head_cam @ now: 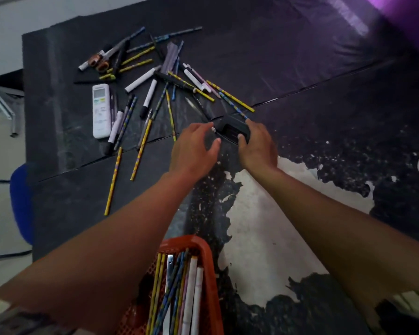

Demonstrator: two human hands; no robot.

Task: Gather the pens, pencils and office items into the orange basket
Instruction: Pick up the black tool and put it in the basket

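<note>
The right hand curls its fingers round a black stapler on the table, beyond the basket. The left hand has fingers apart, touching its end. It looks rigid and rather heavy; gripping the sides seems best.

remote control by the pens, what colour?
White, with a pale screen and small green buttons: remote control. Head view, the only one, shows it clearly.

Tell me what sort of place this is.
Probably an office or classroom workroom. A worn black table with peeling surface holds scattered pens and pencils, a white air-conditioner remote lies beside them, and a blue chair stands at the table's edge.
</note>
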